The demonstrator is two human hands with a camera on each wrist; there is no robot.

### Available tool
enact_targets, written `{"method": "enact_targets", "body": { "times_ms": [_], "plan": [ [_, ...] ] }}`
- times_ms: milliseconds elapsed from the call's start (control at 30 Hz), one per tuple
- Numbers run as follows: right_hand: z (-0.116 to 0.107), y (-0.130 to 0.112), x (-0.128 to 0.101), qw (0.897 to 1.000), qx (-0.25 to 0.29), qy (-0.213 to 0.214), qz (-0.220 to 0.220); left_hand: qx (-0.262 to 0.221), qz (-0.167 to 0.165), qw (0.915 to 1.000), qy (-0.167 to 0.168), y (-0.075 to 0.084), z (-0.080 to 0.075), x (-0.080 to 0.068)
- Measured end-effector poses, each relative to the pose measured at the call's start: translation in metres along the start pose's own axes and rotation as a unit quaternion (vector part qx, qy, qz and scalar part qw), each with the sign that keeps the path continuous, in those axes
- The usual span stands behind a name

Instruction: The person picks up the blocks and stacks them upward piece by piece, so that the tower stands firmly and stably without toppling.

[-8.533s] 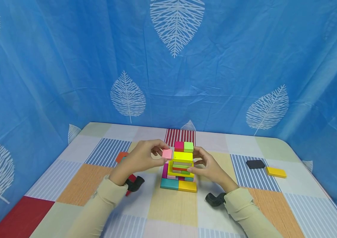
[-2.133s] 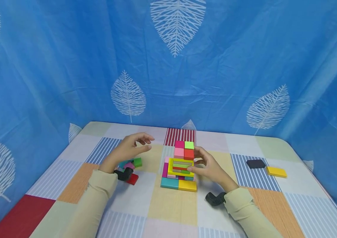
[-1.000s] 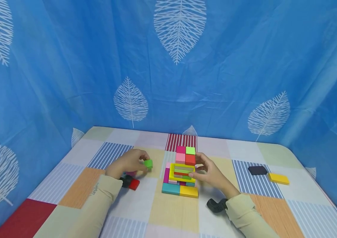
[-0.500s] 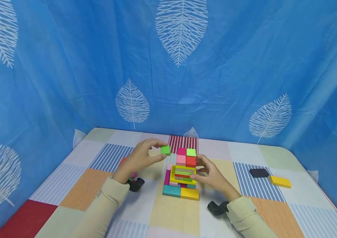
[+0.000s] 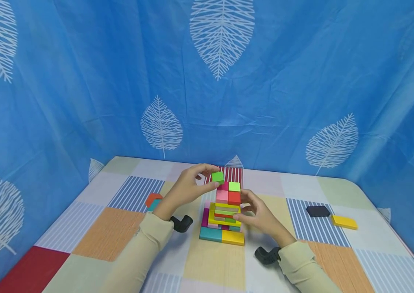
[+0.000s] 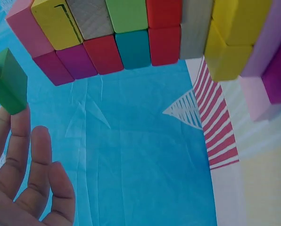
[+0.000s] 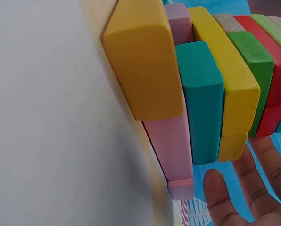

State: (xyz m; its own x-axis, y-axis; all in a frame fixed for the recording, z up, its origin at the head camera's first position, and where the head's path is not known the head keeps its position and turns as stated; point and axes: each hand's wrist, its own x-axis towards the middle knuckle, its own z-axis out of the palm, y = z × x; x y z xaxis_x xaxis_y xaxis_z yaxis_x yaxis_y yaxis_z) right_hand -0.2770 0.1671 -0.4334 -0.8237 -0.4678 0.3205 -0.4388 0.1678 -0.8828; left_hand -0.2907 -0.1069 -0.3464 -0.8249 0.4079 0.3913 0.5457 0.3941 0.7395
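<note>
A tower of coloured blocks [image 5: 224, 215] stands mid-table on a teal and yellow base, topped by magenta, light green, pink and red cubes. My left hand [image 5: 211, 179] pinches a green cube [image 5: 217, 177] between thumb and fingers, just above the tower's top left corner. In the left wrist view the green cube [image 6: 8, 84] sits at the fingertips, with the tower [image 6: 131, 37] close beyond. My right hand [image 5: 246, 208] rests against the tower's right side with relaxed fingers. The right wrist view shows those straight fingers [image 7: 242, 193] beside the stacked blocks [image 7: 202, 94].
A black block [image 5: 318, 211] and a yellow block [image 5: 344, 222] lie at the right of the checked tablecloth [image 5: 104, 232]. Orange and teal blocks [image 5: 153, 200] lie left of the tower. A blue leaf-print curtain [image 5: 82, 101] closes in the table's back and sides.
My left hand took the green cube from the loose blocks on the left and carried it up and right to the tower's top. The right hand stayed at the tower's side.
</note>
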Motion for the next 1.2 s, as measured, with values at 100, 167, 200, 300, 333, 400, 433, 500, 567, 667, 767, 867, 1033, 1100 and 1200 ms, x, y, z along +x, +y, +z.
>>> {"method": "enact_targets", "body": {
  "times_ms": [100, 167, 200, 300, 333, 400, 433, 500, 567, 667, 767, 867, 1033, 1100, 1200],
  "plan": [
    [0.000, 0.000, 0.000, 1.000, -0.002, -0.001, -0.003, -0.004, -0.006, 0.9999, -0.008, 0.000, 0.002, 0.003],
    [0.000, 0.000, 0.000, 1.000, -0.004, -0.001, -0.005, -0.006, -0.007, 0.9998, -0.015, 0.000, 0.003, 0.005],
    [0.000, 0.000, 0.000, 1.000, -0.005, -0.001, -0.006, -0.007, -0.007, 0.9998, -0.018, -0.001, 0.004, 0.006],
    [0.000, -0.001, 0.000, 1.000, -0.006, -0.001, -0.008, -0.009, -0.006, 0.9996, -0.028, -0.003, 0.005, 0.008],
    [0.000, -0.001, 0.000, 1.000, -0.007, -0.001, -0.007, -0.010, -0.007, 0.9994, -0.031, -0.003, 0.006, 0.008],
    [0.000, -0.002, 0.000, 1.000, -0.007, -0.001, -0.006, -0.011, -0.011, 0.9992, -0.037, -0.005, 0.007, 0.009],
    [0.000, -0.003, 0.000, 1.000, -0.008, 0.000, -0.005, -0.013, -0.015, 0.9990, -0.041, -0.006, 0.008, 0.009],
    [0.000, -0.003, 0.000, 1.000, -0.009, 0.000, -0.004, -0.015, -0.023, 0.9985, -0.047, -0.006, 0.009, 0.010],
    [0.000, -0.003, 0.000, 1.000, -0.008, 0.000, -0.003, -0.016, -0.030, 0.9982, -0.050, -0.006, 0.010, 0.010],
    [0.000, -0.003, 0.000, 1.000, -0.008, -0.001, -0.002, -0.015, -0.034, 0.9979, -0.054, -0.005, 0.011, 0.011],
    [-0.001, -0.002, 0.001, 1.000, -0.007, -0.001, -0.001, -0.017, -0.035, 0.9976, -0.057, -0.004, 0.010, 0.011],
    [-0.001, -0.002, 0.001, 1.000, -0.007, -0.001, 0.000, -0.019, -0.036, 0.9974, -0.060, -0.004, 0.010, 0.011],
    [-0.001, -0.003, 0.001, 1.000, -0.009, 0.000, 0.005, -0.013, -0.027, 0.9975, -0.065, -0.005, 0.007, 0.010],
    [-0.001, -0.002, 0.001, 1.000, -0.010, 0.001, 0.007, -0.011, -0.026, 0.9974, -0.066, -0.004, 0.003, 0.008],
    [-0.001, -0.002, 0.001, 1.000, -0.011, 0.002, 0.008, -0.011, -0.029, 0.9974, -0.066, -0.006, -0.005, 0.002]
  ]
}}
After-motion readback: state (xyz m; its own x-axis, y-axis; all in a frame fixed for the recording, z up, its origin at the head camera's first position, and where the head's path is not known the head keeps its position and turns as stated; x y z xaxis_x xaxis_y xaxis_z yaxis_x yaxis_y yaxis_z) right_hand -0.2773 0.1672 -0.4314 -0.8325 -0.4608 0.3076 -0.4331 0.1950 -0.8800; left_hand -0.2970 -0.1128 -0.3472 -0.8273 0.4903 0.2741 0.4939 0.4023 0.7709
